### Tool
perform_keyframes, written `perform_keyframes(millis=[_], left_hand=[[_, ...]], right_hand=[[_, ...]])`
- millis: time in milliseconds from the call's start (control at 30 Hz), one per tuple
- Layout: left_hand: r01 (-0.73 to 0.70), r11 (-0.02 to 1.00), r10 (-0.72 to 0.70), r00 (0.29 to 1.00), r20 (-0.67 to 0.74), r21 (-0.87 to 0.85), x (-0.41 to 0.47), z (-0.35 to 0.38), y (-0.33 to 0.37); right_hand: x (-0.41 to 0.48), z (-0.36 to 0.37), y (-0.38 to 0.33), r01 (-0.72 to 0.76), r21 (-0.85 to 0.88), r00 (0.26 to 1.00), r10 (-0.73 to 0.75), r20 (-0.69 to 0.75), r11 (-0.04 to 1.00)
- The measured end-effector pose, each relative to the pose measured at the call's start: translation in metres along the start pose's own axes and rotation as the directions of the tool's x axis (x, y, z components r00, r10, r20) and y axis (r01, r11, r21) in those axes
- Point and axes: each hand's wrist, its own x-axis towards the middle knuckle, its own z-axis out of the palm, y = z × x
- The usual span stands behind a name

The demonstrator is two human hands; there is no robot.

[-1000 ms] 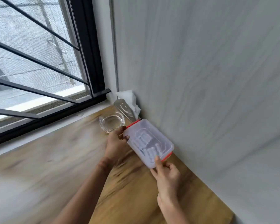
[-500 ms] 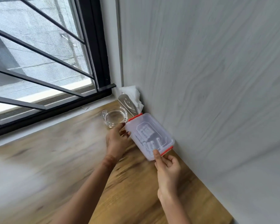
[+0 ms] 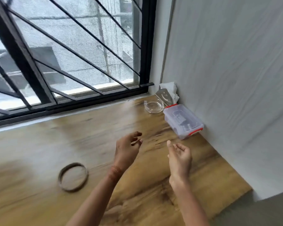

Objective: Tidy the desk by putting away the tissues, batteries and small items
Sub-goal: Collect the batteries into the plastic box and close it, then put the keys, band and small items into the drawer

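The one mark that reads is a smiling face cut into the metal holder (image 3: 164, 97), which leans in the far corner at about 1 o'clock with a white tissue (image 3: 170, 88) bunched behind it. Just in front of the holder sits a glass dish (image 3: 153, 107), and beside that, close along the wall (image 3: 227, 79), stands the clear box (image 3: 183, 121), lid on and red latches at both ends; its contents are too blurred to name. Both grips hover above the wood, apart from each other and from the box. The left grip (image 3: 127, 148) has loosely curled fingers and holds nothing; the right grip (image 3: 180, 154), palm turned inward with fingers relaxed, also holds nothing. The box lies at 1 o'clock from them. A thin brown ring (image 3: 73, 176) lies flat at 8 o'clock from the left grip, well apart from the other things. The surface (image 3: 47, 141) is wood-grained board: its far edge runs under the black window frame (image 3: 144, 46), its right edge meets the wall, and its near right corner ends at 4 o'clock above grey floor. The widest stretch of wood runs from 9 to 12 o'clock, between the ring and the barred window.
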Motion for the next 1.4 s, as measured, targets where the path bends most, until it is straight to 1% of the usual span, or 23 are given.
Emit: perform_keyframes(millis=[100, 233, 300, 400, 467, 533, 567, 600, 667, 733, 767, 833, 867, 900, 933, 1000, 1067, 1100, 1167, 1267, 1333, 1400], left_hand=[[0.008, 1.0, -0.008, 0.998, -0.067, 0.0, -0.049, -0.047, -0.019], [0.04, 0.999, -0.041, 0.982, -0.185, -0.009, -0.122, -0.114, -0.049], [0.071, 0.997, -0.067, 0.963, -0.259, 0.005, -0.165, -0.147, -0.064], [0.135, 0.988, -0.151, 0.921, -0.36, -0.068, -0.229, -0.191, -0.086], [0.18, 0.974, -0.221, 0.874, -0.432, -0.135, -0.272, -0.217, -0.103], [0.212, 0.955, -0.289, 0.816, -0.5, -0.208, -0.311, -0.237, -0.12], [0.229, 0.937, -0.339, 0.778, -0.529, -0.263, -0.327, -0.244, -0.129], [0.247, 0.915, -0.394, 0.719, -0.573, -0.32, -0.345, -0.253, -0.141], [0.273, 0.858, -0.509, 0.565, -0.649, -0.435, -0.375, -0.268, -0.166], [0.262, 0.769, -0.635, 0.411, -0.654, -0.583, -0.397, -0.28, -0.193], [0.232, 0.718, -0.69, 0.354, -0.631, -0.656, -0.406, -0.285, -0.206], [0.165, 0.603, -0.785, 0.296, -0.544, -0.781, -0.421, -0.297, -0.228], [0.131, 0.521, -0.833, 0.291, -0.47, -0.843, -0.426, -0.304, -0.238], [0.097, 0.421, -0.877, 0.298, -0.377, -0.902, -0.43, -0.309, -0.247], [0.063, 0.323, -0.905, 0.313, -0.288, -0.944, -0.435, -0.315, -0.258], [-0.024, 0.176, -0.923, 0.344, -0.173, -0.984, -0.44, -0.328, -0.28], [-0.112, 0.094, -0.93, 0.346, -0.127, -0.989, -0.442, -0.343, -0.298], [-0.131, 0.068, -0.933, 0.342, -0.11, -0.989, -0.442, -0.351, -0.306], [-0.125, 0.044, -0.937, 0.338, -0.084, -0.991, -0.441, -0.367, -0.318], [-0.132, 0.028, -0.937, 0.343, -0.072, -0.991, -0.44, -0.388, -0.339], [-0.157, -0.003, -0.928, 0.367, -0.055, -0.988, -0.439, -0.398, -0.355], [-0.168, -0.027, -0.908, 0.417, -0.047, -0.985, -0.439, -0.403, -0.364]], right_hand=[[-0.054, 0.011, 0.01, 0.016, -0.011, 0.998, -0.015, 0.068, 1.0], [-0.135, 0.021, 0.029, 0.02, -0.063, 0.976, -0.006, 0.219, 0.998], [-0.183, 0.024, 0.04, 0.002, -0.109, 0.952, 0.031, 0.306, 0.994], [-0.252, 0.026, 0.056, -0.025, -0.132, 0.898, 0.08, 0.432, 0.991], [-0.296, 0.028, 0.068, -0.051, -0.152, 0.857, 0.122, 0.5, 0.987], [-0.334, 0.028, 0.081, -0.145, -0.16, 0.803, 0.211, 0.558, 0.976], [-0.35, 0.028, 0.087, -0.209, -0.165, 0.768, 0.266, 0.582, 0.964], [-0.371, 0.028, 0.095, -0.272, -0.184, 0.723, 0.327, 0.608, 0.944], [-0.407, 0.029, 0.11, -0.388, -0.234, 0.631, 0.441, 0.638, 0.892], [-0.437, 0.031, 0.127, -0.534, -0.297, 0.505, 0.58, 0.639, 0.792], [-0.451, 0.032, 0.136, -0.61, -0.339, 0.423, 0.657, 0.624, 0.716], [-0.474, 0.036, 0.153, -0.746, -0.398, 0.248, 0.777, 0.578, 0.534], [-0.482, 0.039, 0.161, -0.798, -0.403, 0.175, 0.813, 0.556, 0.448], [-0.489, 0.042, 0.17, -0.84, -0.393, 0.126, 0.839, 0.53, 0.374], [-0.497, 0.047, 0.181, -0.872, -0.375, 0.098, 0.861, 0.498, 0.316], [-0.51, 0.061, 0.205, -0.916, -0.321, 0.081, 0.895, 0.438, 0.239], [-0.521, 0.077, 0.23, -0.953, -0.232, 0.086, 0.91, 0.406, 0.193], [-0.527, 0.085, 0.242, -0.966, -0.176, 0.112, 0.917, 0.382, 0.191], [-0.537, 0.098, 0.264, -0.977, -0.05, 0.18, 0.925, 0.335, 0.208], [-0.545, 0.108, 0.286, -0.982, 0.035, 0.186, 0.912, 0.366, 0.187], [-0.546, 0.114, 0.293, -0.979, 0.064, 0.204, 0.906, 0.37, 0.194], [-0.546, 0.119, 0.294, -0.971, 0.085, 0.238, 0.902, 0.36, 0.222]])
